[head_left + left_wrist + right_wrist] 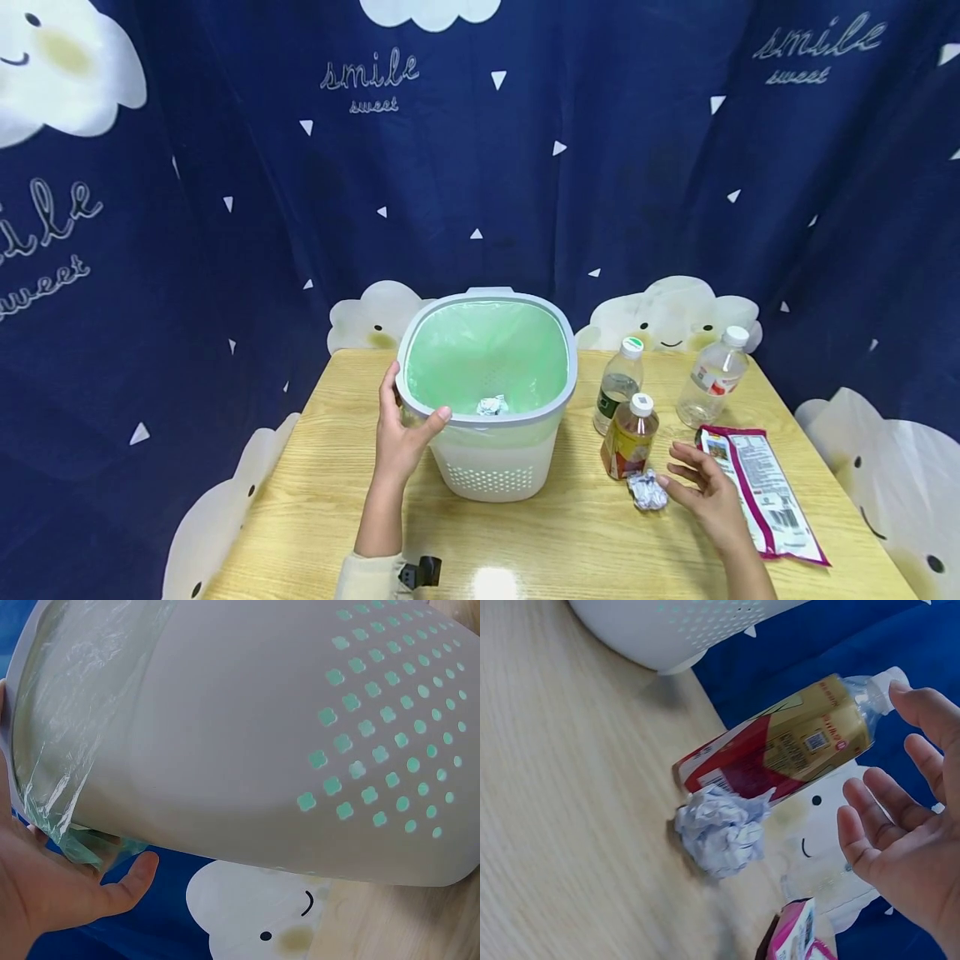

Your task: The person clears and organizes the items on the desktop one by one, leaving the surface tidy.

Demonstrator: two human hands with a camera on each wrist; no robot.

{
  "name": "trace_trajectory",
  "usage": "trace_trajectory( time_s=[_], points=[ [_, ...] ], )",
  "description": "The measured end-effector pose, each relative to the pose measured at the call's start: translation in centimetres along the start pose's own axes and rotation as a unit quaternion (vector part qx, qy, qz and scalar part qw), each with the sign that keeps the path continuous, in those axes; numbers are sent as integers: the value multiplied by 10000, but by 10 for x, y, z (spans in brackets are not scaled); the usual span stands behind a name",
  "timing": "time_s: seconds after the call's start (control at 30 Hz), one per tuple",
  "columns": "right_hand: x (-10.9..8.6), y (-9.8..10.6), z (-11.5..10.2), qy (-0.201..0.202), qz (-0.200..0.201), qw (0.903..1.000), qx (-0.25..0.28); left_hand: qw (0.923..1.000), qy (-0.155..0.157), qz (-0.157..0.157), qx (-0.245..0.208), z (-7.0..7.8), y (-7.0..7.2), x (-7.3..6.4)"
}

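A white trash bin [491, 467] with a grey rim and a green bag liner [487, 350] stands on the table. My left hand [401, 437] grips its rim at the front left corner; in the left wrist view the thumb [139, 877] shows beside the liner's folded edge, with some fingers hidden. Inside the bin lies a crumpled paper ball [492, 406]. Another crumpled paper ball [647, 491] rests on the table against a drink bottle [630, 437] with a red and yellow label. Just right of that ball hovers my right hand [708, 496], fingers loosely bent, holding nothing.
Two clear plastic bottles stand behind the drink bottle: one with a green-topped cap [618, 383], one with a white cap [712, 379]. A flat pink and white package [772, 496] lies by the table's right edge. A dark blue curtain [480, 167] hangs behind the table.
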State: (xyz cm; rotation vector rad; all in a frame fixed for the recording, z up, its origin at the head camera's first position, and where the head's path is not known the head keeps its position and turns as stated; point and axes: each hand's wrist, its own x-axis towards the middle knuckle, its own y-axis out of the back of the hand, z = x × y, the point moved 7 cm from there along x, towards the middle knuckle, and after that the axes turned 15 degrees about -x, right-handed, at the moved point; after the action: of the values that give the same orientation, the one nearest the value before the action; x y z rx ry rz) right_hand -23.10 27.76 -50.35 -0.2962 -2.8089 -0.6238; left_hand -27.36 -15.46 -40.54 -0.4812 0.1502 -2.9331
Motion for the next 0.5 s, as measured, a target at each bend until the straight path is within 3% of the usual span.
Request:
trace_trajectory(
  time_s=[0.27,0.5],
  points=[
    [-2,-2,16,-156,149,9996,166,10000,-6,-4,-7,-1,1,0],
    [-5,-7,44,-872,77,9959,-232,10000,5,-9,-29,-1,0,0]
  ],
)
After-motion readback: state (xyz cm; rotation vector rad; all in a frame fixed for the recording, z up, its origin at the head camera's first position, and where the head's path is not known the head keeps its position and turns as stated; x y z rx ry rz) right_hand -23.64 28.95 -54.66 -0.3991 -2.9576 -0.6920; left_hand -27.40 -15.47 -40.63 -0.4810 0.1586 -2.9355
